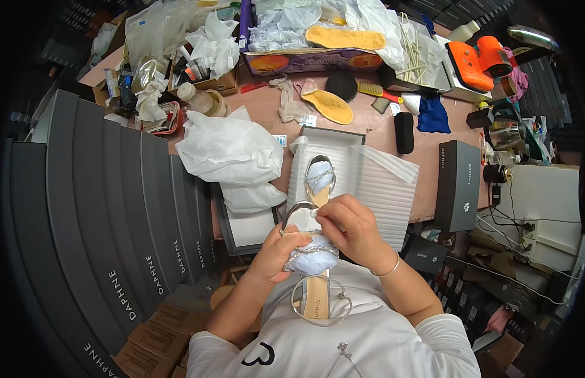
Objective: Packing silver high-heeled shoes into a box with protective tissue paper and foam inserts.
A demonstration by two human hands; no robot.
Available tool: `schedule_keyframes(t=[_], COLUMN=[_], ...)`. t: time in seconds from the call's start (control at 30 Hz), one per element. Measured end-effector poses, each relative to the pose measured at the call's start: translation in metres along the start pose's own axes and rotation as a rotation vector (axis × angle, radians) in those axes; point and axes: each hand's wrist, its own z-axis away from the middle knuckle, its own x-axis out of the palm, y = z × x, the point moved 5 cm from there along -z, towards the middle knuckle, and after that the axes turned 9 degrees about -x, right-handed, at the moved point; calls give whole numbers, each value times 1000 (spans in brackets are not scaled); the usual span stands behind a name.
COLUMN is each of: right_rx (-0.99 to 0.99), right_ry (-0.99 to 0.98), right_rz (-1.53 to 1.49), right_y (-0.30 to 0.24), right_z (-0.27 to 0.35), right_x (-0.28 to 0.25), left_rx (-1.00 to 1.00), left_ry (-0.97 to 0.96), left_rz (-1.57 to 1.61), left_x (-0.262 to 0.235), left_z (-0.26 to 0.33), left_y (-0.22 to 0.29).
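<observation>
My left hand (275,251) grips a silver strappy sandal (312,277) by its side, close to my chest; pale tissue stuffing fills its front strap. My right hand (350,228) rests on top of the same sandal, fingertips pinching white tissue at its toe end. A second matching sandal (319,178) lies in an open white shoe box (362,183) just beyond my hands, on the pinkish table (368,123).
Crumpled white tissue paper (229,148) lies left of the box. A stack of dark grey shoe boxes (110,220) fills the left side; another dark box (457,186) stands at the right. Yellow insoles (333,106), a black brush, a blue cloth and an orange tool (478,60) clutter the far table.
</observation>
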Motion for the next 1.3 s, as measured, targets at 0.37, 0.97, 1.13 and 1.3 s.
schedule_keyframes(t=[0.37,0.97,1.13,1.3], right_rx=[57,14,58,-30], right_ry=[-94,-92,-147,-50], right_rz=[24,20,47,28], right_y=[-1,2,4,8], right_z=[20,13,23,2], right_x=[-13,-9,-9,-5], left_rx=[-23,-31,-44,-61], left_ry=[42,-10,0,30], left_rz=[-22,16,39,43], left_x=[5,4,0,5], left_z=[-5,-4,-8,-10], left_y=[-9,-9,-12,-12])
